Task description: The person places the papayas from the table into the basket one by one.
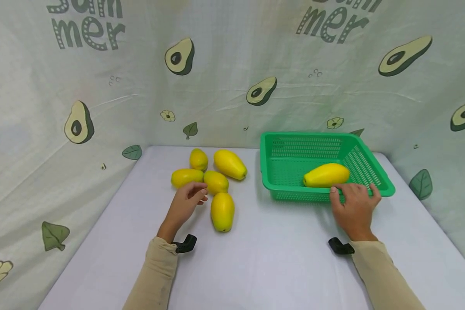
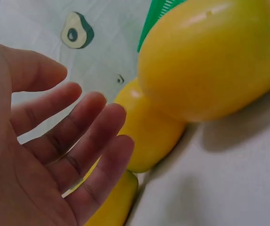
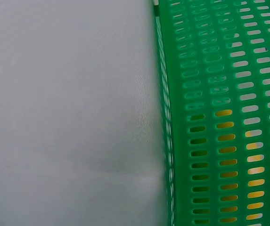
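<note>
Your left hand, loosely spread and empty, hovers beside the front papaya on the table; your right hand grips the green plastic basket. Smooth, probably firm papaya skin may slip: cup its middle.

Long tan sleeves and small, bent black wrist pieces

Under the left hand and the right hand spreads a whitish table. Beyond both rises a pale, creased cloth wall printed with avocados, leaves and flowers, with grey lettering high up. The same cloth flanks each hand's outer side. Soft light leaves faint shadows near the left hand
</note>
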`<state>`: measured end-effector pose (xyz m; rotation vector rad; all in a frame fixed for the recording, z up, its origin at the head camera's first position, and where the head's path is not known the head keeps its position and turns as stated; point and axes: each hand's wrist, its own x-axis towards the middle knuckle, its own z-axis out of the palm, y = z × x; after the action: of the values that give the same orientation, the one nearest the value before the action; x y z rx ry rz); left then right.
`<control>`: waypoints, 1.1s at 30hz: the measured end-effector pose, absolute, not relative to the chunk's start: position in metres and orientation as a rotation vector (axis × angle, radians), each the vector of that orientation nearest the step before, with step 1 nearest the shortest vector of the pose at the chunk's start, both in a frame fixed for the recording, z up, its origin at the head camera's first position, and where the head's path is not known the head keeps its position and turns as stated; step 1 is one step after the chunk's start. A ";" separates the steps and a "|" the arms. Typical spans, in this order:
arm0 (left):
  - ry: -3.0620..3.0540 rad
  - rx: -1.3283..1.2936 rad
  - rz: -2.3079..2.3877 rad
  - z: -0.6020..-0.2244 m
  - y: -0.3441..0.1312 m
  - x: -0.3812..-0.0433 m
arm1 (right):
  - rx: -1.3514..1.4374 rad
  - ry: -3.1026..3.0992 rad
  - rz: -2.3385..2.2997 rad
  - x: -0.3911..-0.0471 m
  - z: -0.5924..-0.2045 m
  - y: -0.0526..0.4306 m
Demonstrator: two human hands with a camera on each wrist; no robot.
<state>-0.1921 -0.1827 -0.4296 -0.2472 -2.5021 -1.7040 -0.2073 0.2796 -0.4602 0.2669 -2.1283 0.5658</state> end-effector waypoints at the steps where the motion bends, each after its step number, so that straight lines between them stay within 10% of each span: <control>1: -2.513 -0.256 -1.698 -0.432 -0.184 -0.192 | 0.266 -2.125 0.565 -0.207 -0.460 0.280; 33: -2.937 -0.191 -1.464 -0.447 -0.180 -0.181 | 0.266 -2.114 0.565 -0.205 -0.460 0.277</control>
<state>-0.1807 -0.1796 -0.4469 -0.1908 -2.9371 -1.4640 -0.2048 0.2774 -0.4599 0.2658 -2.1144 0.5651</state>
